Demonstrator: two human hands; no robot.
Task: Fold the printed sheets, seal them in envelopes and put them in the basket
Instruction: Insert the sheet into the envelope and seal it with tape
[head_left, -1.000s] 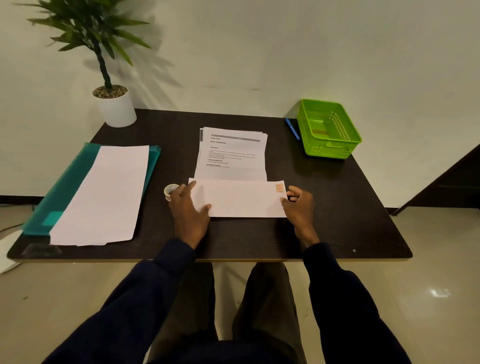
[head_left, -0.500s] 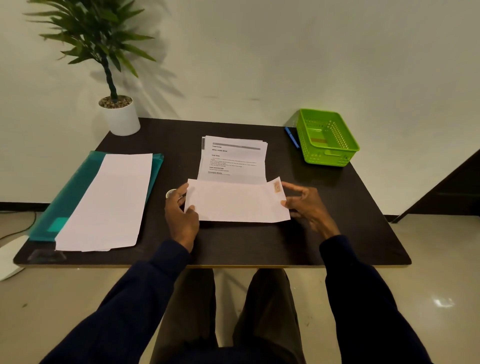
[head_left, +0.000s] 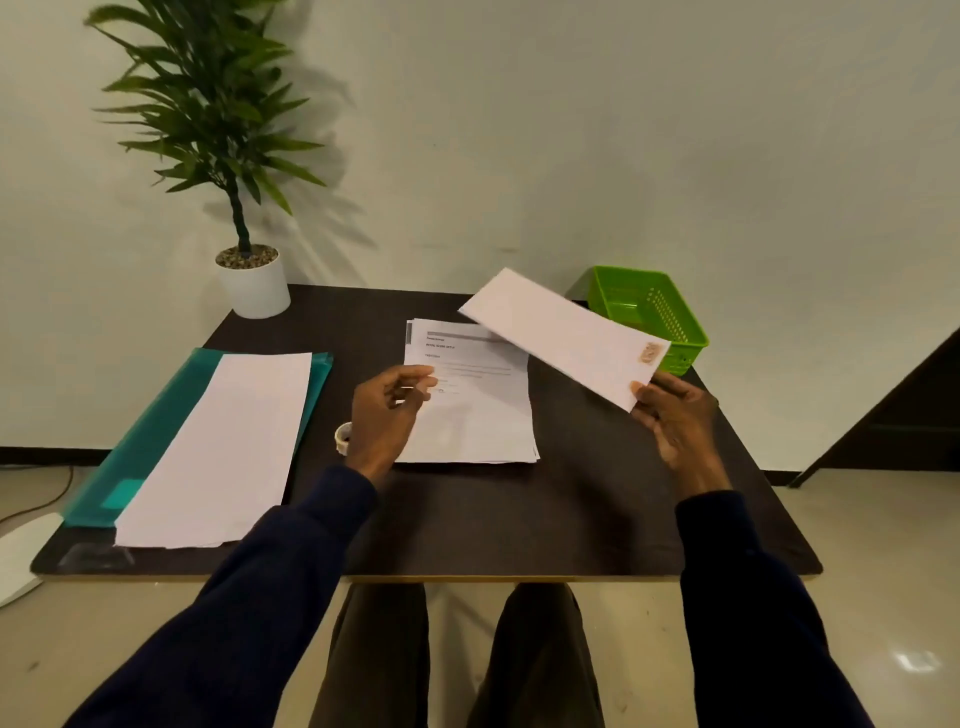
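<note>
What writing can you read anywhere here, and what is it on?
On the printed sheets: a heading and lines of print, too blurred to read.
On the envelope held by the right hand: a brownish stamp, too blurred to read.
No other writing shows.

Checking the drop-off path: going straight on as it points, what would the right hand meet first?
Probably the green basket, just beyond the right hand and its envelope; depth is unclear.
</note>
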